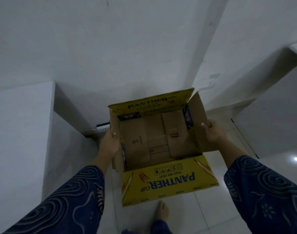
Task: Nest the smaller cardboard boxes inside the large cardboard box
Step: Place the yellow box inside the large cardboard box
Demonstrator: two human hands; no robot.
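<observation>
A large yellow "Panther" cardboard box (168, 181) stands open at the centre, its flaps spread out. My left hand (109, 143) grips the box's left side flap. My right hand (212, 132) grips the brown right flap near its outer edge. Inside the box I see only plain brown bottom flaps (154, 141) with small printed marks. No smaller box is in view.
White tiled floor lies below the box. A white ledge or block (26, 124) rises at the left and a white wall corner and step (245, 105) at the right. My bare foot (163, 212) stands just under the near yellow flap. A small dark object (103, 125) lies behind the box's left side.
</observation>
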